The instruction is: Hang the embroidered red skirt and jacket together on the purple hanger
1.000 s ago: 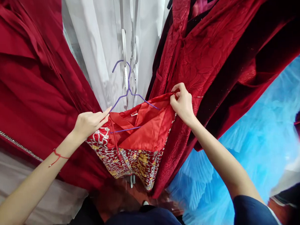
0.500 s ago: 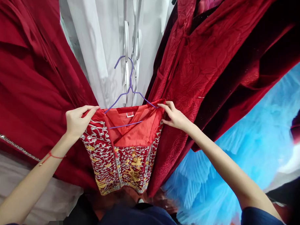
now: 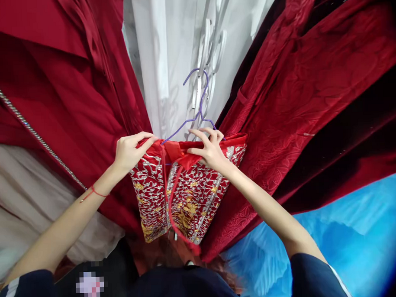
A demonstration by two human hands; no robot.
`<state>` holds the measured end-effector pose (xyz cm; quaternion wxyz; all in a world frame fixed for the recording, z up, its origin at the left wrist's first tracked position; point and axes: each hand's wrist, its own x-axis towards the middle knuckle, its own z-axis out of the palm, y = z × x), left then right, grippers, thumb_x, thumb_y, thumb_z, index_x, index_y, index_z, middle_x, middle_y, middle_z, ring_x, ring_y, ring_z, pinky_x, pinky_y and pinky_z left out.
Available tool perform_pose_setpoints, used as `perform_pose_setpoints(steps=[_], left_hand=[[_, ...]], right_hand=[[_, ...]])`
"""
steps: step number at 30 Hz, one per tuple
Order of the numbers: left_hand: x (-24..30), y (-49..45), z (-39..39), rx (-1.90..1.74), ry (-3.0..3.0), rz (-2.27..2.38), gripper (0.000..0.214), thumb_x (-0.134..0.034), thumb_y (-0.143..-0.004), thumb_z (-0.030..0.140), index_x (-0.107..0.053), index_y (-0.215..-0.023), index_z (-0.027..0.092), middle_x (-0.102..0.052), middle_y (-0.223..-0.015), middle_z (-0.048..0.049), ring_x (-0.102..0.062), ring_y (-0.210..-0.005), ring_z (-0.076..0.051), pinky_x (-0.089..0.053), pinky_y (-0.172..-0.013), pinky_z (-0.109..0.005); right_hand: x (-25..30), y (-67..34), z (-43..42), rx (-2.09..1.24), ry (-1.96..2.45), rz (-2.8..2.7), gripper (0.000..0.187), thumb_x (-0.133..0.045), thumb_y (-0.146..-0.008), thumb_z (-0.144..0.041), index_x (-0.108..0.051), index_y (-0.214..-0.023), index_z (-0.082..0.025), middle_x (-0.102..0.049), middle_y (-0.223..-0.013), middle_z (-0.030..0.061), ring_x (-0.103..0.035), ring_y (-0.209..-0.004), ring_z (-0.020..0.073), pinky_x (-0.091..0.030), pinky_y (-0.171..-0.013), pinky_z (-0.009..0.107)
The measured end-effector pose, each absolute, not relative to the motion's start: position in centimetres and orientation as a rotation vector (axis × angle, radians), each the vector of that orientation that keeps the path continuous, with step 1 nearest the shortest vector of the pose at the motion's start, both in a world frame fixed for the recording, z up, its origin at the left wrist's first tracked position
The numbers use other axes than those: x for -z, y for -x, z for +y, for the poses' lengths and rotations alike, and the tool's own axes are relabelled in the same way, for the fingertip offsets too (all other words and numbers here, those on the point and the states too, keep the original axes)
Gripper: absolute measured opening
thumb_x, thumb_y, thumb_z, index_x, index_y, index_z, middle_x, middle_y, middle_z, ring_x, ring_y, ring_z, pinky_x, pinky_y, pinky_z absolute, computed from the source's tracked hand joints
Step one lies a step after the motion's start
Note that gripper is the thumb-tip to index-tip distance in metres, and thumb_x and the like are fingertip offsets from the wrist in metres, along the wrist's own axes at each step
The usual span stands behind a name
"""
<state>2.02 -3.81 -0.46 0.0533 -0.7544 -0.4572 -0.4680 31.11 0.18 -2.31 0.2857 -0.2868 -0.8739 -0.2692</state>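
Observation:
A red garment [image 3: 183, 196] with gold and silver embroidery hangs on a purple wire hanger [image 3: 196, 109] in the middle of the view. My left hand [image 3: 129, 148] pinches the garment's top left corner. My right hand [image 3: 209, 148] grips the red collar edge at the top middle, close to the hanger's base. The garment's front panels lie closed over each other, and a red cord runs down its front. The hanger's hook rises in front of white fabric.
Dark red robes hang close on the left [image 3: 60, 97] and right [image 3: 307, 101]. White fabric [image 3: 169, 58] hangs behind the hanger. A pale garment with a silver trim [image 3: 31, 128] is at the left. Blue tulle [image 3: 344, 238] fills the lower right.
The garment's open top showing red lining has been closed. My right hand moved left from the right corner to the collar's middle. The view shifted so everything sits further right.

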Motion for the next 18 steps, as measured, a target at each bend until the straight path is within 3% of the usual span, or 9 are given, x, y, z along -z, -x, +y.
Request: perform_pose_setpoints(steps=[5,8,10,12,18], left_hand=[[-0.2,-1.4,-5.2,0.922,2.468,-1.257,0.059,-0.069,-0.080,0.060,-0.064,-0.124,0.021,-0.074,-0.117,-0.0073,-0.072,-0.097,-0.024,-0.054,-0.082,-0.031],[0.1,-1.8,-6.1,0.677,2.419,-1.257,0.056,-0.064,-0.088,0.049,-0.054,-0.134,0.019,-0.070,-0.116,-0.0093,-0.069,-0.099,-0.025,-0.053,-0.080,-0.032],[0.7,-2.4,-6.5,0.645,2.323,-1.292,0.050,-0.059,-0.091,0.036,-0.051,-0.136,0.017,-0.068,-0.113,-0.0105,-0.067,-0.100,-0.025,-0.052,-0.082,-0.034],[1.3,-3.3,-6.6,0.672,2.199,-1.306,0.046,-0.058,-0.090,0.027,-0.053,-0.134,0.016,-0.067,-0.111,-0.0125,-0.065,-0.101,-0.027,-0.051,-0.084,-0.037],[1.8,-5.3,-6.0,0.788,2.042,-1.151,0.040,-0.056,-0.094,0.025,-0.057,-0.132,0.013,-0.069,-0.111,-0.0159,-0.065,-0.101,-0.029,-0.050,-0.087,-0.043]], right_hand=[[2.0,-29.4,1.9,0.706,0.741,-2.270,0.018,-0.061,-0.093,-0.046,-0.071,-0.094,-0.030,-0.050,-0.149,0.0066,-0.034,-0.135,0.0386,-0.028,-0.097,0.056],[2.4,-29.0,2.9,0.627,0.717,-2.291,0.023,-0.056,-0.096,-0.046,-0.070,-0.094,-0.028,-0.062,-0.133,0.0088,-0.047,-0.123,0.0335,-0.029,-0.097,0.052],[2.6,-28.9,3.3,0.532,0.687,-2.379,0.026,-0.052,-0.098,-0.046,-0.069,-0.095,-0.026,-0.070,-0.106,0.0073,-0.057,-0.101,0.0266,-0.033,-0.093,0.045],[2.7,-28.9,3.4,0.458,0.661,-2.457,0.029,-0.048,-0.101,-0.044,-0.069,-0.096,-0.025,-0.068,-0.085,0.0040,-0.056,-0.080,0.0213,-0.036,-0.085,0.038],[3.1,-29.1,2.6,0.486,0.631,-2.435,0.029,-0.044,-0.102,-0.040,-0.067,-0.098,-0.023,-0.065,-0.085,0.0053,-0.056,-0.077,0.0215,-0.035,-0.081,0.035]])
